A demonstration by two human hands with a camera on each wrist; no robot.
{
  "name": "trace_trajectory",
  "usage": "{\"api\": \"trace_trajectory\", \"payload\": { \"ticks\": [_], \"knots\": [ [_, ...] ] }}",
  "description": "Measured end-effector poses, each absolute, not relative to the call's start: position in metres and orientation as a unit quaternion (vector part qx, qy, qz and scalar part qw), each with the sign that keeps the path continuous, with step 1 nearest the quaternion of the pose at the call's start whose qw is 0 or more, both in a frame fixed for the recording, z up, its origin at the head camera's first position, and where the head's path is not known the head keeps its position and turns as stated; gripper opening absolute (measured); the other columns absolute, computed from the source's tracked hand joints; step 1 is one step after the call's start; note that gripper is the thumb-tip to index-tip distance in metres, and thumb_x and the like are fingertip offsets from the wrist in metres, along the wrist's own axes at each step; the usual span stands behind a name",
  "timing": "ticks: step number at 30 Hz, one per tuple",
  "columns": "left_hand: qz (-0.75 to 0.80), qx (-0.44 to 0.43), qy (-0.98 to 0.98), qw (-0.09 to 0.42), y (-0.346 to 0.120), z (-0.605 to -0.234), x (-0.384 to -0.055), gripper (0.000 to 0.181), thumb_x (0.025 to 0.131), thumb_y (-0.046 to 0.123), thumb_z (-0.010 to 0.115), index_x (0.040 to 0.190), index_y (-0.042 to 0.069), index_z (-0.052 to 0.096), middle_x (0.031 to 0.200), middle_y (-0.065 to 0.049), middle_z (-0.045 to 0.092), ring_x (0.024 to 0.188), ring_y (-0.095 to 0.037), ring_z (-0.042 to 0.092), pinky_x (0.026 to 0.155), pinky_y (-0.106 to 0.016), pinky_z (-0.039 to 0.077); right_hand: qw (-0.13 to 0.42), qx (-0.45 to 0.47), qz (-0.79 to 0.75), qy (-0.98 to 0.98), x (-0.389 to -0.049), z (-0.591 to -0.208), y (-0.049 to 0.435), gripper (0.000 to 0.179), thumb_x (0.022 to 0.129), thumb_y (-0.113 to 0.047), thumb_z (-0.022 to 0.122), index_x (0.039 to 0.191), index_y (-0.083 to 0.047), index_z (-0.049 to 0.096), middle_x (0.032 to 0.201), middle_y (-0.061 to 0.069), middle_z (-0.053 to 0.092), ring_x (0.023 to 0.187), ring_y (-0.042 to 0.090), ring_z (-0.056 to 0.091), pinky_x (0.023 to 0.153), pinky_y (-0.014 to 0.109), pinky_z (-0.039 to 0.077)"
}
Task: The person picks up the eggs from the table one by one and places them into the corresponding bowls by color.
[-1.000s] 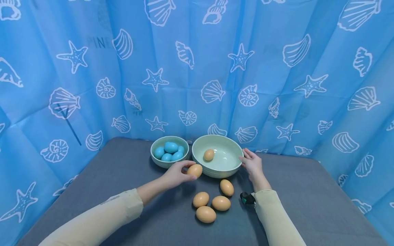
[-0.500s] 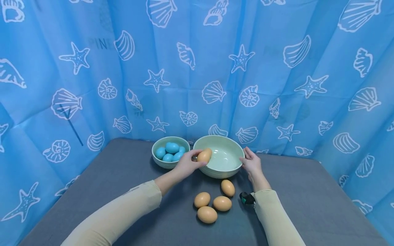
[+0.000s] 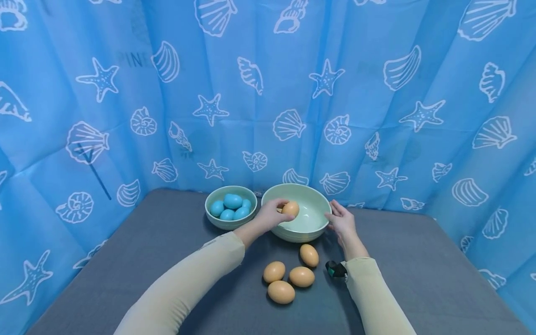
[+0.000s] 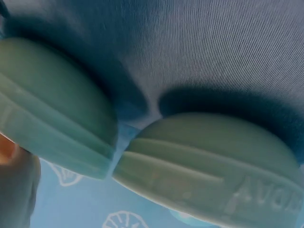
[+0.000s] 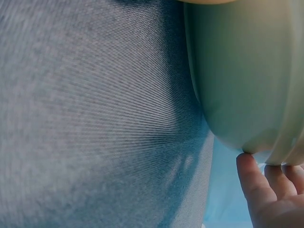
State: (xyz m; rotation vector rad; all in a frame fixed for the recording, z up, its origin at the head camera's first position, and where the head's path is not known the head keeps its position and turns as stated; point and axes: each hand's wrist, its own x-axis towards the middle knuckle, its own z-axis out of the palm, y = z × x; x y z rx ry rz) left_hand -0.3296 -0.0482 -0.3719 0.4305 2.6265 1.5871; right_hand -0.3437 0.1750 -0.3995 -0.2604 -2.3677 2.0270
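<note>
My left hand [image 3: 270, 215] pinches a brown egg [image 3: 291, 209] between thumb and fingers, over the inside of the large pale green bowl [image 3: 314, 209]. Another brown egg in that bowl is almost wholly hidden behind the hand. At the bowl's right side, my right hand [image 3: 344, 226] holds the rim with thumb and fingers; its fingertips [image 5: 249, 164] touch the outer wall in the right wrist view. Several brown eggs lie on the grey cloth in front, among them one egg [image 3: 309, 255] closest to the bowl.
A smaller green bowl [image 3: 228, 224] with several blue eggs [image 3: 232, 201] stands just left of the large one. Behind the table [image 3: 402, 270] hangs a blue curtain [image 3: 268, 93] with white shells. A black strap-like item [image 3: 336, 269] sits at the right wrist.
My left hand has carried the brown egg up and to the right, from in front of the bowls to over the large bowl. The right hand has stayed on the rim.
</note>
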Motion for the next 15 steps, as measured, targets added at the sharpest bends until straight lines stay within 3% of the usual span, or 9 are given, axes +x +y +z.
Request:
{"api": "trace_trajectory", "payload": {
  "ticks": [8, 15],
  "knots": [
    [0.427, 0.156, 0.885, 0.1, -0.036, -0.368, -0.35, 0.05, 0.083, 0.004, 0.075, 0.129, -0.004, 0.058, 0.127, -0.017, 0.059, 0.113, -0.028, 0.055, 0.091, -0.035, 0.049, 0.007, -0.087, 0.659, -0.747, -0.344, -0.401, 0.174, 0.06, 0.102, -0.005, 0.048, 0.155, -0.011, 0.021, 0.157, 0.01, 0.025, 0.141, 0.027, 0.031, 0.101, 0.045, 0.042],
    [0.327, 0.156, 0.926, 0.104, -0.022, -0.375, -0.357, 0.048, 0.081, 0.005, 0.077, 0.127, 0.001, 0.062, 0.126, -0.011, 0.061, 0.107, -0.021, 0.057, 0.089, -0.03, 0.048, 0.006, -0.083, 0.663, -0.744, -0.345, -0.402, 0.176, 0.059, 0.101, -0.005, 0.049, 0.155, -0.009, 0.023, 0.157, 0.011, 0.027, 0.141, 0.026, 0.032, 0.097, 0.04, 0.045]
  ]
}}
